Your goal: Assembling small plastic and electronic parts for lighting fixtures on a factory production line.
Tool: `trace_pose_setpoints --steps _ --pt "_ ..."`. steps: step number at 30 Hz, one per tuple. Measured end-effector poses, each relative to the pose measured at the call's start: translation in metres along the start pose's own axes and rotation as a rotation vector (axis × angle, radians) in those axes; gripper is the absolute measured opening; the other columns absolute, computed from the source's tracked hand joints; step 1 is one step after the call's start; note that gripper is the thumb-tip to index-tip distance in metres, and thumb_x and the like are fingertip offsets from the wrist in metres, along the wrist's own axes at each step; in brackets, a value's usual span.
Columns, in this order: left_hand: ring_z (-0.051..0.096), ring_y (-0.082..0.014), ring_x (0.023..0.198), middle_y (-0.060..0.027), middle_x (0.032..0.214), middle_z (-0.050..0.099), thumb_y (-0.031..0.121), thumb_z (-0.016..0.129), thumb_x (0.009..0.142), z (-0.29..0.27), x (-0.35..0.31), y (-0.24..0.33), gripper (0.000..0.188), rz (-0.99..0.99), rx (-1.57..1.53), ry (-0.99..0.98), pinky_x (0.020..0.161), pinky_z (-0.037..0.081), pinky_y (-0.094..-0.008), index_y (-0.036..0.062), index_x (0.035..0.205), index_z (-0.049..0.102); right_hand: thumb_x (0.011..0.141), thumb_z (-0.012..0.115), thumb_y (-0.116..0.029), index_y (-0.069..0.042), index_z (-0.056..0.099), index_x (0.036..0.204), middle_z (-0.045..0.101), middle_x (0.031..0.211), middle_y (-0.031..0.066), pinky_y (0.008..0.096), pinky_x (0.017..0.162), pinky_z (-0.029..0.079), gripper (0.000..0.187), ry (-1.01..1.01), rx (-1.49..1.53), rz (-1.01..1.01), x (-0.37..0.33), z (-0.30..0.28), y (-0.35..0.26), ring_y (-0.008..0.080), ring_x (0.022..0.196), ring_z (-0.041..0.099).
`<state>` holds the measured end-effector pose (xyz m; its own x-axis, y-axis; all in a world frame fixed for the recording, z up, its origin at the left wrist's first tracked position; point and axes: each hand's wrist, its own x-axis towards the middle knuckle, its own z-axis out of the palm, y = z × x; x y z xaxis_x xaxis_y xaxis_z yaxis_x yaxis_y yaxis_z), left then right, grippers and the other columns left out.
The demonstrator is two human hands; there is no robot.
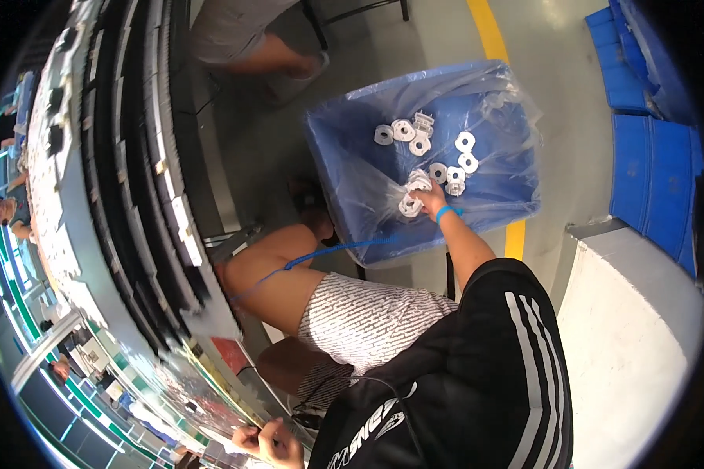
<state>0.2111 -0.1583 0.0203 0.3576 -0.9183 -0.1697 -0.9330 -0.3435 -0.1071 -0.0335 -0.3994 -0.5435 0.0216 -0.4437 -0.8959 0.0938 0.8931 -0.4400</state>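
My right hand [428, 201] reaches down into a blue bin [332, 168] lined with a clear plastic bag [497, 98]. Its fingers are closed on white plastic parts [410, 206], flat rounded pieces with a round hole, bunched at the fingertips. More pieces of the same kind lie loose in the bin, among them a white part [465, 141] farther right and another white part [383, 134] at the far left. A blue wristband [443, 213] circles my right wrist. At the workbench edge, lower left, my left hand [274, 444] has curled fingers; what they hold, if anything, is hidden.
A blue coiled cord [321, 254] stretches across my leg toward the bin. Along the left stands a bench with dark layered rails [137, 156]. Blue crates [653, 187] and a white box [630, 313] are on the right. Another person's leg [258, 59] shows beyond the bin.
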Motion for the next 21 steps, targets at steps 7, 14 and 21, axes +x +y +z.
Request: trace_pose_setpoints --steps 7,14,21 --pt "0.053 -0.0259 0.085 -0.0119 0.112 0.044 0.001 0.072 0.077 0.034 -0.022 -0.013 0.031 -0.183 -0.331 0.075 0.082 0.044 -0.0526 0.0161 0.103 0.071 0.073 0.078 -0.001 -0.011 0.050 0.131 0.065 0.113 0.0051 0.0384 0.072 0.055 0.064 0.161 0.095 -0.287 0.017 -0.048 0.001 0.0207 0.097 0.066" --pt "0.044 -0.0279 0.092 -0.0121 0.099 0.037 -0.016 0.065 0.064 0.043 -0.022 -0.006 0.039 -0.114 -0.269 0.248 0.077 0.041 -0.0371 0.0135 0.090 0.069 0.081 0.071 0.004 -0.014 0.055 0.122 0.066 0.111 0.0054 0.0394 0.074 0.059 0.048 -0.080 0.552 -0.259 -0.024 -0.043 -0.047 0.0228 0.100 0.067" --pt "0.045 -0.0244 0.078 -0.0109 0.096 0.042 -0.013 0.064 0.064 0.032 -0.016 -0.010 0.042 -0.081 -0.348 0.305 0.067 0.040 -0.0334 0.0152 0.094 0.071 0.093 0.057 -0.013 -0.001 0.060 0.117 0.067 0.112 0.0108 0.0394 0.089 0.056 0.028 -0.655 0.557 -0.237 -0.125 -0.060 -0.096 0.0239 0.101 0.067"
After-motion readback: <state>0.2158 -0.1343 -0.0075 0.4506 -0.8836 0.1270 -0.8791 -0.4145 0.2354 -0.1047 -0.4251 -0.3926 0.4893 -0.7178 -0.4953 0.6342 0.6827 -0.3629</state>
